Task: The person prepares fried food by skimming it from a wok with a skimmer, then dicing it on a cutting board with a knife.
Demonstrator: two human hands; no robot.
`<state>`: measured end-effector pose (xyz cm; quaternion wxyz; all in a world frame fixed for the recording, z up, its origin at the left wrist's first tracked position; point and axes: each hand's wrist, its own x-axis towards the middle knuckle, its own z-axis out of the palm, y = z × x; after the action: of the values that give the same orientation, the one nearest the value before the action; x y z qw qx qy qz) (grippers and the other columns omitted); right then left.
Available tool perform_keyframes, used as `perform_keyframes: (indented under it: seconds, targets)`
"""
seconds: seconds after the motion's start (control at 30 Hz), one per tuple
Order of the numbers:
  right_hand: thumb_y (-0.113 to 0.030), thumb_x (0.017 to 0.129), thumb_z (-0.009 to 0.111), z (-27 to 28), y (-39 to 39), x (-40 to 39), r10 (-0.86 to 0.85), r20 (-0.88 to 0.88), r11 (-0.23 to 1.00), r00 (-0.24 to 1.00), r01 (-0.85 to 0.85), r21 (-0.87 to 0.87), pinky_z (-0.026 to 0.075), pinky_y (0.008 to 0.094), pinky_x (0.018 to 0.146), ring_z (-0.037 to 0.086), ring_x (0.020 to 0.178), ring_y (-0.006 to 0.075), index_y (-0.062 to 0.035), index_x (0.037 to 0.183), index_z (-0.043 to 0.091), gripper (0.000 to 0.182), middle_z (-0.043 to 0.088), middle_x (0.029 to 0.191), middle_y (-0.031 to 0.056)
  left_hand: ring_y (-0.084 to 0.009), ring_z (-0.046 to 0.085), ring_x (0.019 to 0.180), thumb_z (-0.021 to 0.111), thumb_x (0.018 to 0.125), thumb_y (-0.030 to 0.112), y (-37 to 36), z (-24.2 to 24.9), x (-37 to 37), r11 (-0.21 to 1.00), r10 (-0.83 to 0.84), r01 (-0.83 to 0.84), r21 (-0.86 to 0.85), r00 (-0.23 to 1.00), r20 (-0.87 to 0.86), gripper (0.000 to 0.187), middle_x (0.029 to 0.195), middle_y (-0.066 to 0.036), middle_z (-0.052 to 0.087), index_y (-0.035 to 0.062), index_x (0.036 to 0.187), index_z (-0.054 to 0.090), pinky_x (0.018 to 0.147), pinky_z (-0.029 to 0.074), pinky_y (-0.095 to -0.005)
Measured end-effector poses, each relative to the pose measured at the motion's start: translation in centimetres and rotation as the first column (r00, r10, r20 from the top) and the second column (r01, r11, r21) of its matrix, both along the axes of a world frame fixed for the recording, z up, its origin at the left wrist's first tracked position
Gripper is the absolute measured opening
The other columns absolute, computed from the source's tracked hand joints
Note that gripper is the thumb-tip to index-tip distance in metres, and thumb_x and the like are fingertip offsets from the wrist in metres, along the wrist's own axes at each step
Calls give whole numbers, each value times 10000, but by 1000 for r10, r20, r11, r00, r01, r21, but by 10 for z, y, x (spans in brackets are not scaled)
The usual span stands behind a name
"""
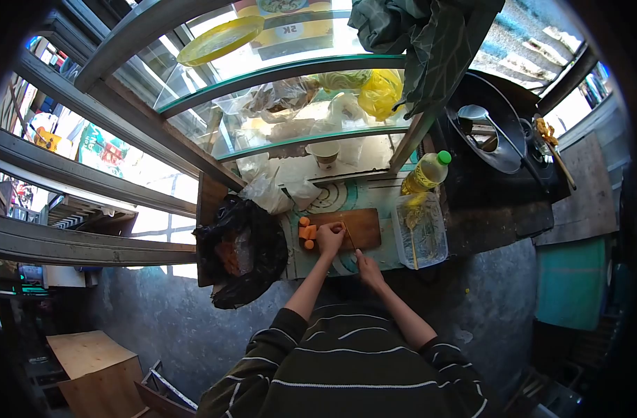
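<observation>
My right hand (368, 267) is closed round the handle of a knife (350, 235), whose thin blade points away from me over a wooden cutting board (368, 224). On the board, just left of the blade, my left hand (329, 237) has its fingertips pressed together. Whatever lies beneath those fingers is too small and covered to make out. Several orange carrot pieces (307, 232) are grouped at the board's left end, beside my left hand.
A black plastic bag (243, 254) sits left of the board. To the right are a clear plastic tub (430, 237) with a stick-like utensil inside and a green-capped oil bottle (424, 174). A wok (489, 125) with a ladle stands farther right. Glass shelves (297, 143) rise behind.
</observation>
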<state>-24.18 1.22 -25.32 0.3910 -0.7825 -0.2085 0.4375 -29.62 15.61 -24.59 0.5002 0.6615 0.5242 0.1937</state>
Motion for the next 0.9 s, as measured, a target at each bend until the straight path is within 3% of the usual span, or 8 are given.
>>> perform_keyframes:
  seconds: [0.5, 0.57, 0.7, 0.77, 0.9]
  targets:
    - [-519, 881, 285, 13, 9, 9, 120, -16, 991, 993, -121, -59, 292, 343, 483, 344, 501, 160, -16, 548, 382, 612, 336, 509, 52, -203, 636, 671, 666, 624, 52, 3, 2, 2, 999, -13, 10, -35, 998, -61, 238, 709, -125, 642, 16, 859, 657, 639, 492, -287]
    - [-519, 882, 279, 9, 10, 7, 133, 20, 991, 991, -132, -22, 293, 346, 487, 351, 513, 161, -11, 546, 389, 620, 349, 513, 55, -159, 624, 607, 663, 636, 59, 4, 0, 2, 999, -33, 32, -24, 999, -37, 250, 697, -115, 645, 2, 879, 652, 572, 483, -263]
    - [-515, 883, 283, 1, 14, 6, 106, 88, 994, 991, -105, -16, 289, 347, 479, 344, 499, 162, 0, 552, 389, 621, 351, 506, 54, -141, 618, 591, 657, 642, 48, 2, 6, 2, 996, -58, 62, 68, 997, -56, 233, 682, -107, 644, -3, 869, 652, 561, 481, -254]
    - [-510, 885, 283, 5, 19, 11, 98, -40, 994, 994, -100, -46, 292, 347, 481, 345, 499, 163, 21, 573, 389, 625, 344, 506, 68, -148, 623, 599, 655, 642, 45, 3, 2, 2, 999, -49, 48, -9, 999, -25, 217, 676, -109, 643, -8, 852, 652, 568, 481, -254]
    - [-502, 887, 288, 3, 18, 4, 59, 8, 998, 998, -59, -6, 298, 352, 481, 345, 496, 166, 31, 584, 386, 621, 334, 503, 75, -199, 637, 663, 669, 629, 40, 1, -3, 1, 999, -39, 38, -29, 999, -27, 251, 702, -139, 639, -41, 864, 638, 621, 495, -276]
